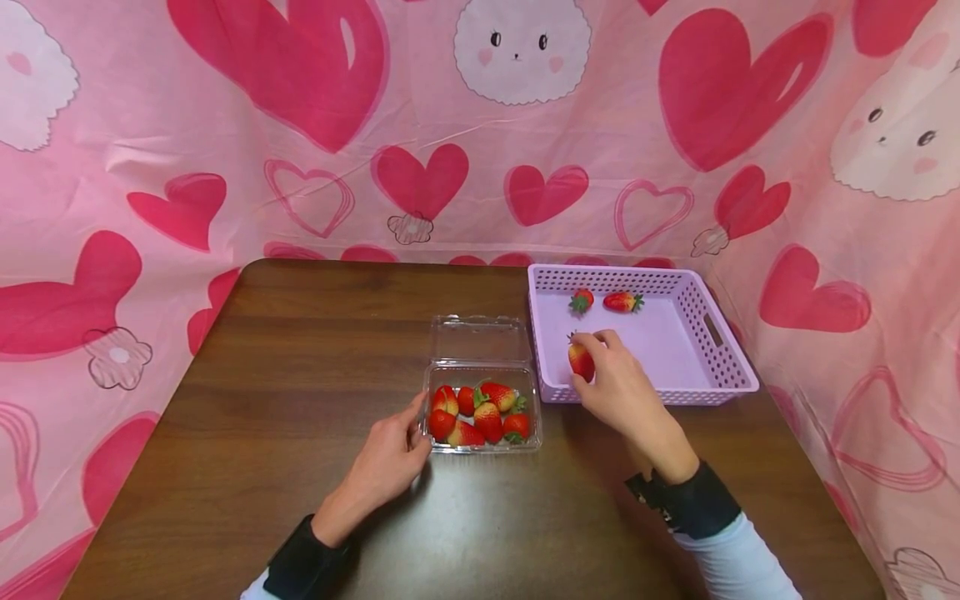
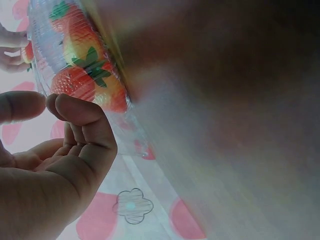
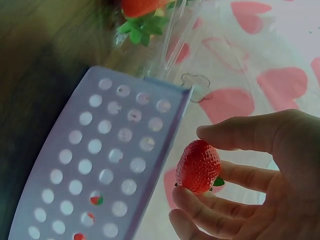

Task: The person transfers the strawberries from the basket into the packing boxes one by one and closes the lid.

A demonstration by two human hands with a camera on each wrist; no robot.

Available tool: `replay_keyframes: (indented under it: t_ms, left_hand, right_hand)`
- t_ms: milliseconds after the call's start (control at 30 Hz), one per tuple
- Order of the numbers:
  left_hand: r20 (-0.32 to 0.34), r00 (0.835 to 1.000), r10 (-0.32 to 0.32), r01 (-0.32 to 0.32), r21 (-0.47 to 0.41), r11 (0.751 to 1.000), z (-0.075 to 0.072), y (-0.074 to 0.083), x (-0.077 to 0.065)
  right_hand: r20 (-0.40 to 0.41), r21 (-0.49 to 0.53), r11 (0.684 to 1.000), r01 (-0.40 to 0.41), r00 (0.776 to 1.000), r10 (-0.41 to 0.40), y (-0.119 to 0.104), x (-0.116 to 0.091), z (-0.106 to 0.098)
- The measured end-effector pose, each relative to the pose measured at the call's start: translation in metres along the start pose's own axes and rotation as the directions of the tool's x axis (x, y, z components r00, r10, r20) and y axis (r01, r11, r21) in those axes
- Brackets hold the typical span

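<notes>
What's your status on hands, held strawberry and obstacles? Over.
Right hand pinches strawberry over lilac basket. Left hand at left edge of clear box. Box lid open; nothing visibly blocking.

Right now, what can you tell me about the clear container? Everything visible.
The clear container looks like thin, glossy plastic: a rectangular tray with its lid joined at the far edge and folded back open. It sits upright on the brown table, just left of the purple basket, and several red strawberries lie inside. The left hand touches its near left corner.
</notes>
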State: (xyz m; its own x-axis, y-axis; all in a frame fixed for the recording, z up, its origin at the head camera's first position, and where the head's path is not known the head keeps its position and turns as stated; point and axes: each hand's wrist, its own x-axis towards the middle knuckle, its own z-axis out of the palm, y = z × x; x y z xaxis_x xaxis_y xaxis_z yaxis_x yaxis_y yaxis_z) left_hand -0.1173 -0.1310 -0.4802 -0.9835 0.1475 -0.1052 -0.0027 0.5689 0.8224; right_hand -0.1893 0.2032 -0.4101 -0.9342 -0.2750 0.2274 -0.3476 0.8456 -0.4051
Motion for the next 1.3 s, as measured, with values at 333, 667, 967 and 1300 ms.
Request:
replay_keyframes:
  t_ms: [333, 667, 967, 1300]
  left_hand:
    - [-0.004, 1.0, 0.01, -0.01, 0.003, 1.0, 0.0, -0.001, 0.0]
    - [0.003, 1.0, -0.006, 0.006, 0.0, 1.0, 0.001, -0.001, -0.001]
    - [0.002, 1.0, -0.009, 0.009, 0.001, 1.0, 0.0, 0.001, 0.0]
    - [-0.003, 1.0, 0.004, -0.004, 0.002, 1.0, 0.0, 0.0, 0.0]
  right_hand:
    - [0.085, 0.024, 1.0, 0.014, 0.996, -0.016, -0.015, -0.001, 0.008]
    - [0.099, 0.04, 0.998, 0.04, 0.994, -0.044, -0.024, -0.005, 0.017]
    - [0.117, 0.084, 0.996, 0.034, 0.992, -0.044, -0.034, -0.009, 0.02]
    - [0.163, 0.112, 0.994, 0.014, 0.986, -0.033, -0.045, -0.012, 0.028]
